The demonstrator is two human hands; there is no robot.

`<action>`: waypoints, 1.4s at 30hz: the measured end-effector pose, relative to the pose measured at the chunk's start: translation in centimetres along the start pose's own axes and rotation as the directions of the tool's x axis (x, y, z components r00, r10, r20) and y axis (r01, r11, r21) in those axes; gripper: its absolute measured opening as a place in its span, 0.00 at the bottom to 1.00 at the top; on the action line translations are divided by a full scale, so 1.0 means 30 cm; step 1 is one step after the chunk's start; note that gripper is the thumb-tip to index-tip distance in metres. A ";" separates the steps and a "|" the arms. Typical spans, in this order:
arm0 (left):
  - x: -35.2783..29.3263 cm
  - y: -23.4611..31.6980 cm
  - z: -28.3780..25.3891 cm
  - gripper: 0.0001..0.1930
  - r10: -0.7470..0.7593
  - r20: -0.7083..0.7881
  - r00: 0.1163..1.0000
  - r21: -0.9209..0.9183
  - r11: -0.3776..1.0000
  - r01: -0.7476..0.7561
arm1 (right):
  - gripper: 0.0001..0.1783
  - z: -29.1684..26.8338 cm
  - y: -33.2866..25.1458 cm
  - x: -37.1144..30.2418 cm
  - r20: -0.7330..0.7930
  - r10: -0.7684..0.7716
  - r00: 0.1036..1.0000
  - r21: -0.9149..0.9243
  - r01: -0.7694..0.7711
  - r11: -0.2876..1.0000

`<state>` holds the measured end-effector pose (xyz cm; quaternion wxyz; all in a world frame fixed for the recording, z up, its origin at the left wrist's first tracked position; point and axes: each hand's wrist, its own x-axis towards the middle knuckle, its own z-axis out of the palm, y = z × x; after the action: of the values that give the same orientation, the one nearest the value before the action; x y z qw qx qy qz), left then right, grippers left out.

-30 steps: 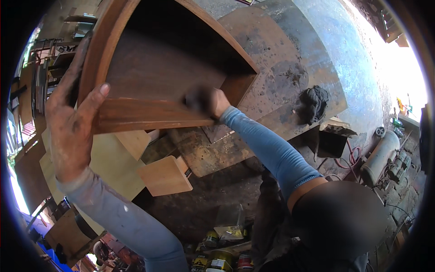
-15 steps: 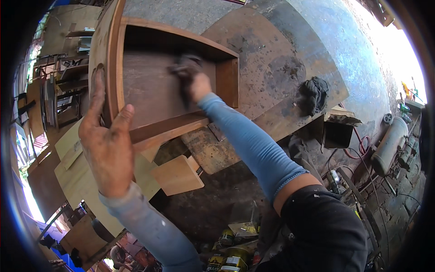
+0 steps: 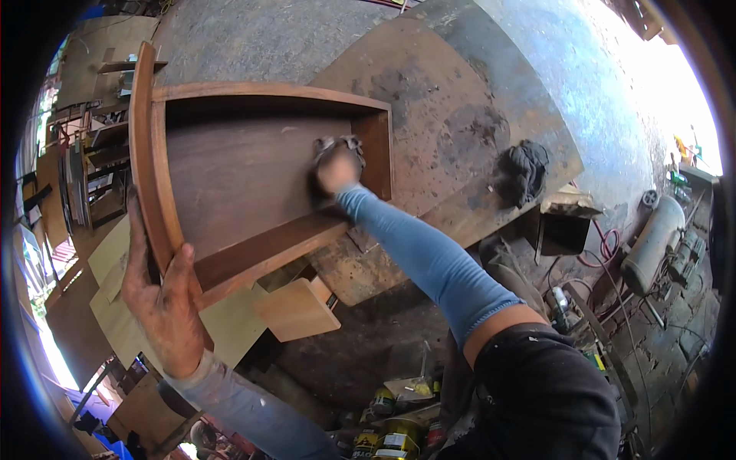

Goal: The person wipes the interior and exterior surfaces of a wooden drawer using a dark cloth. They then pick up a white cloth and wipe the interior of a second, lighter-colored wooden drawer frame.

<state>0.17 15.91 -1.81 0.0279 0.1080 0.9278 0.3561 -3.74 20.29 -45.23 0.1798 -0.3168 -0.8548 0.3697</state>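
A brown wooden drawer [image 3: 157, 146] lies tilted on the stained work board, its inside facing me. My left hand [image 3: 165, 314] grips the drawer's front panel at the near left corner, thumb on the inner side and fingers along the outer face. Inside, toward the right end, my right hand [image 3: 337, 175] is closed on a dark rag [image 3: 351, 144] and holds it against the drawer bottom. The hand is blurred by motion. A second dark rag [image 3: 525, 172], crumpled, lies on the board to the right of the drawer.
The stained work board [image 3: 429, 77] extends behind and right of the drawer. Pale wood pieces [image 3: 295, 310] sit below it. Paint cans [image 3: 399, 438] stand near the bottom edge. A tank-shaped compressor [image 3: 652, 238] with hoses is at right; stacked boards [image 3: 80, 184] fill the left.
The drawer has shifted left and down and turned, with my left hand moving along on its front panel. My right hand with the rag has moved toward the drawer's right, near end.
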 end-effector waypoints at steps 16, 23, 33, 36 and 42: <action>0.013 -0.080 -0.103 0.34 -0.042 -0.015 0.999 -0.042 0.998 0.041 | 0.18 -0.308 -0.661 0.000 0.115 -0.288 0.951 0.077 0.280 0.957; 0.035 -0.030 -0.114 0.34 -0.153 -0.025 0.988 0.083 0.984 0.154 | 0.24 -0.580 -0.861 0.070 0.624 -0.237 0.744 0.778 -0.619 0.104; 0.036 0.036 -0.052 0.30 -0.058 0.009 0.998 0.053 0.997 0.057 | 0.27 -0.755 -0.782 -0.025 0.279 -0.424 0.862 0.746 0.084 0.661; -0.019 0.009 -0.074 0.31 -0.230 0.009 0.973 -0.175 0.958 0.228 | 0.27 -1.069 -0.747 -0.111 0.483 -0.333 0.810 0.876 -0.451 0.172; -0.058 0.009 -0.036 0.34 -0.268 0.034 0.963 -0.427 0.867 0.257 | 0.31 -1.000 -0.876 0.257 0.337 -0.025 0.941 0.915 -0.321 0.246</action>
<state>1.79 15.01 -0.86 0.0869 -0.0324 0.8333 0.5450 -3.88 27.20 -5.19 0.1746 -0.1654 -0.4348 0.8678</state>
